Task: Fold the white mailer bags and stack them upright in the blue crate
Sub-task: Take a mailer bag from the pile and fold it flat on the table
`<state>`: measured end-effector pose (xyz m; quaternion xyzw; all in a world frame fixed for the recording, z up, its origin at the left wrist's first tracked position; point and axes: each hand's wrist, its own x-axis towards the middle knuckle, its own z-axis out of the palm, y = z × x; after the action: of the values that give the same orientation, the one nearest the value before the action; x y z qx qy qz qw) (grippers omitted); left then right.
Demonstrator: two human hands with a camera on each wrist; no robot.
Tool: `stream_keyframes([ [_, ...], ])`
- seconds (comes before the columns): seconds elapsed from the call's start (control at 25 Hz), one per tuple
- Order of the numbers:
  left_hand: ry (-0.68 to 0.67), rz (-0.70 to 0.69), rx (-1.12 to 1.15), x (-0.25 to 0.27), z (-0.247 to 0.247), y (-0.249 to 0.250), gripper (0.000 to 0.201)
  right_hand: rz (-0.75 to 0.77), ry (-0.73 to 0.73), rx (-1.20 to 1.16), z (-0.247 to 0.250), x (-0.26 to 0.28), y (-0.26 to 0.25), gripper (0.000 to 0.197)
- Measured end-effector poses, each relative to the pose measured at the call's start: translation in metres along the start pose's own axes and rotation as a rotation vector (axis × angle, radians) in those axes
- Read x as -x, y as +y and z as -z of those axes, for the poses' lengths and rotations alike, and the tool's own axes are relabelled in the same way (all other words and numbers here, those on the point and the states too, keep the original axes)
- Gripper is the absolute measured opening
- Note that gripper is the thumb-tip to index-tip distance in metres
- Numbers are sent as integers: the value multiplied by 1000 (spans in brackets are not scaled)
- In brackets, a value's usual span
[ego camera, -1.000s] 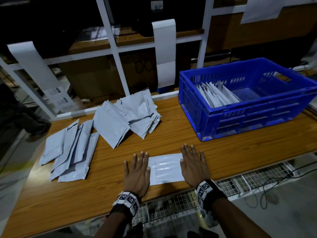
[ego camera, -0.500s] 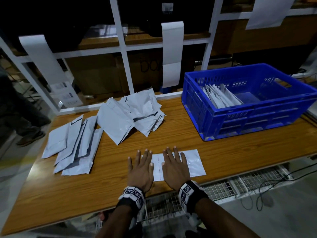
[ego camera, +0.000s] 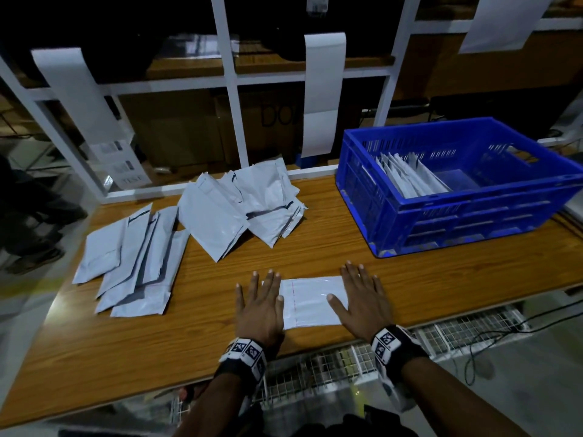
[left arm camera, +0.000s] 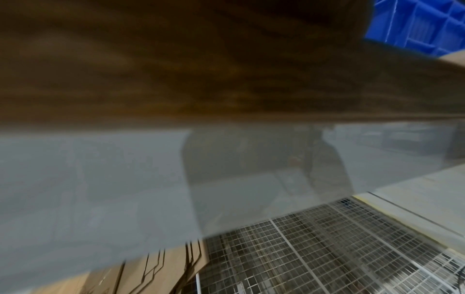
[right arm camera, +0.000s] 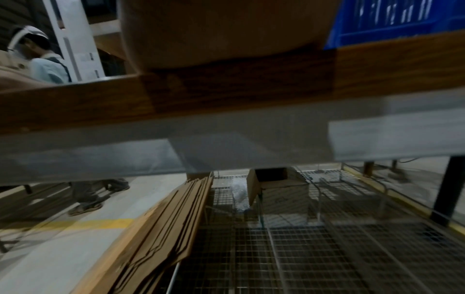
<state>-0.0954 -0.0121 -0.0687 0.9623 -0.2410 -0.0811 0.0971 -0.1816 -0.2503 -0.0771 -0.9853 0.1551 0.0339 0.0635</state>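
Observation:
A folded white mailer bag (ego camera: 310, 300) lies flat near the front edge of the wooden table (ego camera: 202, 326). My left hand (ego camera: 260, 302) presses on its left end with straight fingers. On the bag's right end my right hand (ego camera: 362, 296) lies flat, fingers spread. The blue crate (ego camera: 454, 209) stands at the back right, with several folded bags (ego camera: 407, 176) leaning upright at its left side. The wrist views are blurred; they show only the table edge and a corner of the blue crate (left arm camera: 427, 23), no fingers.
A heap of unfolded mailers (ego camera: 243, 203) lies at the table's middle back, and a second fanned pile (ego camera: 135, 260) at the left. A white frame (ego camera: 227, 80) runs behind the table. Wire mesh shelving (ego camera: 394, 345) sits below the front edge. A person (right arm camera: 37, 57) stands off to the left.
My right hand has slid right along the bag, away from the left hand, after coming in close beside it half a second ago. The left hand has stayed put.

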Motion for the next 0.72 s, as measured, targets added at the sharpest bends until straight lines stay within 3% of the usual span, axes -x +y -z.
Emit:
stream_keyframes([
  [0.32, -46, -35, -16, -4, 0, -1, 84, -126, -163, -50, 21, -3, 15, 80],
  [0.52, -169, -42, 67, -16, 18, 4, 55, -150, -215, -112, 55, -2, 22, 83],
  [0.72, -162, -149, -4, -21, 46, 14, 40, -167, -265, -102, 59, 19, 13, 85],
])
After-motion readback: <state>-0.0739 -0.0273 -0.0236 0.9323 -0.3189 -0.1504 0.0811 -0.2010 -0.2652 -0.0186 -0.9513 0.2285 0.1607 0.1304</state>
